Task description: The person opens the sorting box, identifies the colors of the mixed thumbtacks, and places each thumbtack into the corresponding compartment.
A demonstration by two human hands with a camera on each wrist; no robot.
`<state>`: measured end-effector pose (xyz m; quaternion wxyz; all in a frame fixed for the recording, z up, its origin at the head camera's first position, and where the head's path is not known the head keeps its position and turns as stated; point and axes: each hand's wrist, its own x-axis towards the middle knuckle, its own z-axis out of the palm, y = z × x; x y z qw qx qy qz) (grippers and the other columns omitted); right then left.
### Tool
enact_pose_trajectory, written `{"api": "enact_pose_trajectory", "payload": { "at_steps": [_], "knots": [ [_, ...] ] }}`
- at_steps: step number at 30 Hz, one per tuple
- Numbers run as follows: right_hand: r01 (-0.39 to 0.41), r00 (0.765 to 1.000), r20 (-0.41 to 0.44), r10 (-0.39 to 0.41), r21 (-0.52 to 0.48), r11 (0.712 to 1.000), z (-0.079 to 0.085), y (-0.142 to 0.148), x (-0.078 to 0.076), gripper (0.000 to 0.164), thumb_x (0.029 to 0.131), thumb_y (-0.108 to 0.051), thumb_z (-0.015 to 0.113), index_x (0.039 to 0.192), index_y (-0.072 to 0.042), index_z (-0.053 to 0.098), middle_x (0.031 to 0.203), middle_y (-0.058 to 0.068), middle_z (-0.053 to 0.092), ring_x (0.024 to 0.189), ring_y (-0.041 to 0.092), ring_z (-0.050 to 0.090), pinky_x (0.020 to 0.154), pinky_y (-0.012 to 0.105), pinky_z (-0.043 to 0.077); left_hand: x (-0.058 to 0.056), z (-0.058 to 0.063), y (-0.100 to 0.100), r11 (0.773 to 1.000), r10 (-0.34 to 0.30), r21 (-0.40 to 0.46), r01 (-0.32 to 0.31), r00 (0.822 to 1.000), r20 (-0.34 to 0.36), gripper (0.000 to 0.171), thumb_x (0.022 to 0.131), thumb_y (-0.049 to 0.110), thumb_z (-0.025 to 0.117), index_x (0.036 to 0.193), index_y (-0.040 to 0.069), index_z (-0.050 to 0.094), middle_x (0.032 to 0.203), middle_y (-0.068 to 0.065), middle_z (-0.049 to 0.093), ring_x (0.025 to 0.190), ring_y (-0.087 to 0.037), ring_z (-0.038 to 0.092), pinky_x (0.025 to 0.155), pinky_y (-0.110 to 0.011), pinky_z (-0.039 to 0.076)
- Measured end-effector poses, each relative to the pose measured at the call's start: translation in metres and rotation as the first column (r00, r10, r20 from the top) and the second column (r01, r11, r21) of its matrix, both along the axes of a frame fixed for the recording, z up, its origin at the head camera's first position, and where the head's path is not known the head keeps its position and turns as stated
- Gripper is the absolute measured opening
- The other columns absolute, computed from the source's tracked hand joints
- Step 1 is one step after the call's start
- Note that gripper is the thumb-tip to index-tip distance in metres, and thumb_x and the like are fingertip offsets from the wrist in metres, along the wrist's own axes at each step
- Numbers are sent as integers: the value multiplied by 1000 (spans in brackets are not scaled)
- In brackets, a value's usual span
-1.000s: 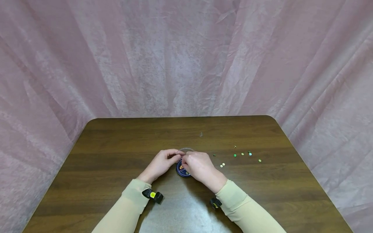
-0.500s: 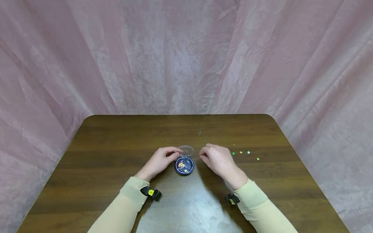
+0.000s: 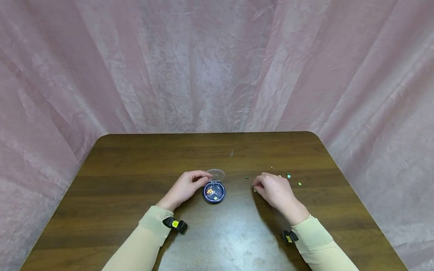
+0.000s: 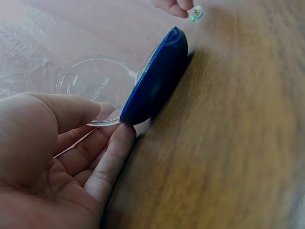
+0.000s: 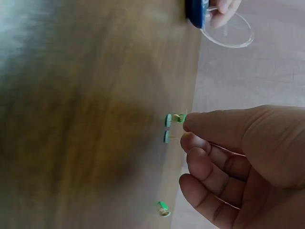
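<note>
A small round blue pill case stands on the table, its clear hinged lid raised. My left hand pinches the lid's edge between thumb and fingers; in the left wrist view a fingertip also touches the blue base. Several orange-gold pieces lie in the case's left compartment and a yellow-green one in the front compartment. To the right, my right hand is low over the table, fingers bent and thumb apart from the index finger. Right at those fingertips two green thumbtacks lie with pins pointing up.
More thumbtacks are scattered past the right hand: a yellow-green one, a pale one and a small gold one. A dark green one lies between case and right hand. A pink curtain hangs behind the table.
My right hand has left the case and moved right to the thumbtacks. A yellow-green piece now shows in the front compartment. My left hand stays at the lid.
</note>
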<state>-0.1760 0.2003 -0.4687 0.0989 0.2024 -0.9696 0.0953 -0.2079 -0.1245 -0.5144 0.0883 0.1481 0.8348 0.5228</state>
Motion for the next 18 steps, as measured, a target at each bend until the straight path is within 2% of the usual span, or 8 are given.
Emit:
{"api": "enact_pose_trajectory", "payload": {
  "at_steps": [6, 18],
  "knots": [
    [1, 1000, 6, -1, 17, 1000, -6, 1, 2, 11, 79, -18, 79, 80, -25, 71, 81, -13, 61, 70, 8, 61, 60, 33, 49, 1, -1, 0, 1000, -1, -10, 1, 1000, -20, 24, 99, 35, 62, 117, 25, 74, 117, 15, 67, 116, -8, 59, 100, -36, 44],
    [25, 999, -25, -24, 53, 998, -11, -1, 1, 23, 77, -15, 76, 69, -26, 58, 71, -14, 48, 60, 8, 47, 52, 31, 42, -1, -3, -1, 1000, -7, -9, 6, 1000, -17, 25, 99, 39, 61, 117, 27, 74, 117, 15, 67, 115, -8, 59, 99, -36, 45]
  ]
}}
